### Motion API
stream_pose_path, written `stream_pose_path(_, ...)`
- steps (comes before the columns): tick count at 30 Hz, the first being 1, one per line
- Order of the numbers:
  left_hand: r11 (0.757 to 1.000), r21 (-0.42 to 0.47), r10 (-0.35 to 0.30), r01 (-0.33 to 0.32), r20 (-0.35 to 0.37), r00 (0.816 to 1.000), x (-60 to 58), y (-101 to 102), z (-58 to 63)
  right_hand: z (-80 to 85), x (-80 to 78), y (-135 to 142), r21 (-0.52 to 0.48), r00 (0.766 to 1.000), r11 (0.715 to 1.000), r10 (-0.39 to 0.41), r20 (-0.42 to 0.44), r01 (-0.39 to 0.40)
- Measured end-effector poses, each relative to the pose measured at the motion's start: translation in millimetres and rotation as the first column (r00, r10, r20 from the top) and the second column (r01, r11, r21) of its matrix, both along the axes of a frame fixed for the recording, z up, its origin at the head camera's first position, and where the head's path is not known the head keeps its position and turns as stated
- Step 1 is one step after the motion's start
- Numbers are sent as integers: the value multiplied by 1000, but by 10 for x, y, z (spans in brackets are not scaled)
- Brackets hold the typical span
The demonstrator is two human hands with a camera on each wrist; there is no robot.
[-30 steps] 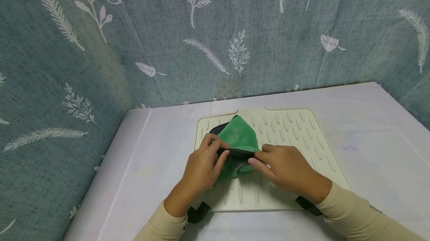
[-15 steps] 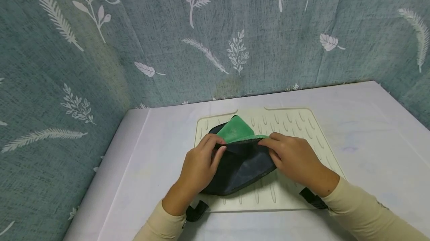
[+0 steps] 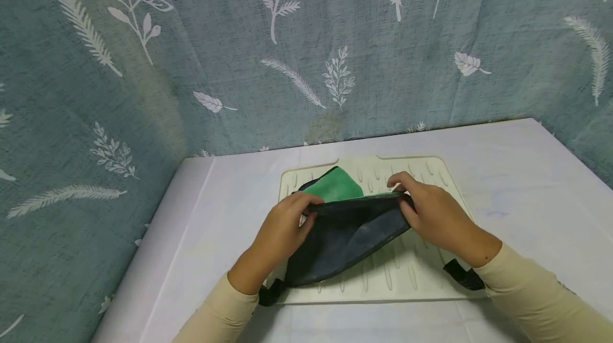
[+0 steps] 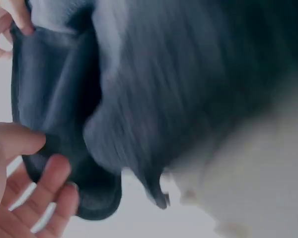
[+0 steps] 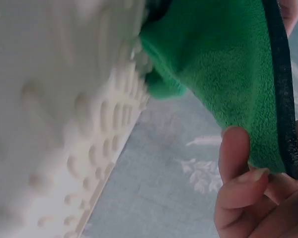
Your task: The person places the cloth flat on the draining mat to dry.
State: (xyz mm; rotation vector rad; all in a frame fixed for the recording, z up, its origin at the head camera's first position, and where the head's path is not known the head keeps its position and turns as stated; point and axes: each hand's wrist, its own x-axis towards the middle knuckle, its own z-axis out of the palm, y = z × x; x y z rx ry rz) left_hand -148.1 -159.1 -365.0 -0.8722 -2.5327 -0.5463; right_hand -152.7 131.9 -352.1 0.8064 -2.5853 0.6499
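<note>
A two-sided cloth, plush green on one face point(image 3: 335, 186) and dark grey on the other point(image 3: 345, 242), has black binding along its edge. My left hand point(image 3: 282, 228) pinches the bound edge at the left, thumb on the near side. At the right end of that same edge my right hand point(image 3: 438, 218) grips a corner. Between the hands the edge is stretched nearly straight, and the dark side hangs toward me. The right wrist view shows the green pile point(image 5: 223, 69) and the curled right fingers point(image 5: 238, 196). In the left wrist view the dark cloth point(image 4: 144, 84) is blurred.
Beneath the cloth lies a cream ridged mat point(image 3: 407, 274) on a white-covered table point(image 3: 517, 183). A grey-green leaf-patterned curtain point(image 3: 383, 77) stands behind and at both sides. Dark straps point(image 3: 463, 275) show at the wrists.
My right hand has slid right along the edge, away from the left hand. The near part of the cloth has flipped from green to dark grey and spread wider.
</note>
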Motion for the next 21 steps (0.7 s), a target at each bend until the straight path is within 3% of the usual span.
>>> stream_pose_path(7,980,-167,112,-105,33,993,-166,-45,21,59,-168,167,42,997,999,-34,66,31)
stream_pose_path(13,987,-125,97,-100,-29,995,-266,38,143,117,-381,325,49,994,995,-88,57,86)
stream_pose_path(21,994,-74,70,-82,-157,985,-282,127,312,275,-563,406,16,984,984,-178,-17,178)
